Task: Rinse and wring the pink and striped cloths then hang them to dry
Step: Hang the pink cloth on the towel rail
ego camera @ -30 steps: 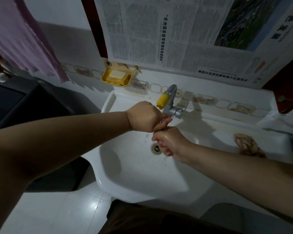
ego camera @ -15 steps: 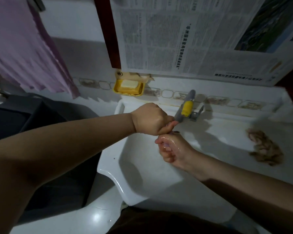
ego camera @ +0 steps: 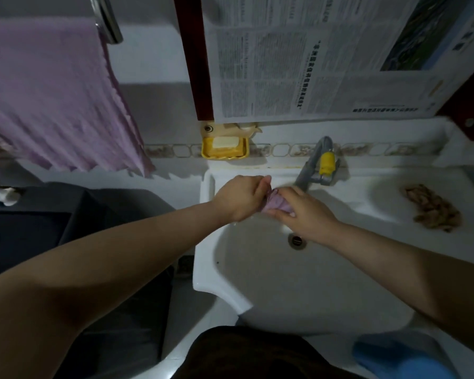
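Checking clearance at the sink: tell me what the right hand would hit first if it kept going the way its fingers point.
The right hand points left, its fingers round the small purple cloth. Straight beyond comes the left hand, gripping the other end. Depth between them is unclear.

Basin (ego camera: 257,283) bowl: open white surface toward the near rim, below both forearms; drain (ego camera: 296,240) uncovered. Tap (ego camera: 316,162) with yellow handle stands at the back rim, spout leaning over the bowl just behind the right hand (ego camera: 303,212). Left hand (ego camera: 240,196) and right hand meet under the spout, filling that gap. Brown rag (ego camera: 433,209) lies on the right ledge. Soap dish (ego camera: 225,147) projects from the wall above the back-left corner. Hanging pink towel (ego camera: 52,105) fills the space left of the basin.
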`<action>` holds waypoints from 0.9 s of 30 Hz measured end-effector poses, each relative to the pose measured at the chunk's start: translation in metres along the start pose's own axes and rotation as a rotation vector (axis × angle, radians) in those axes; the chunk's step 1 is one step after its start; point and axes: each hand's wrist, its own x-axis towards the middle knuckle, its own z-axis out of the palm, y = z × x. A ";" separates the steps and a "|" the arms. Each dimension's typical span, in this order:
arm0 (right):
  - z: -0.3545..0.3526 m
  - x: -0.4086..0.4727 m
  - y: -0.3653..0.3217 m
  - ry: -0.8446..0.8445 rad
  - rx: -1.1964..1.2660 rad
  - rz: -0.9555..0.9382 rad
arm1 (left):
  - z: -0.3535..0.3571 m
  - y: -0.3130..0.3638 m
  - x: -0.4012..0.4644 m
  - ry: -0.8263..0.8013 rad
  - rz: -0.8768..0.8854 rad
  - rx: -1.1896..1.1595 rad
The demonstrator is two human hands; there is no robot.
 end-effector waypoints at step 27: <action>-0.034 0.007 -0.112 -0.110 0.981 -0.131 | -0.126 -0.033 -0.121 0.611 -0.789 -1.132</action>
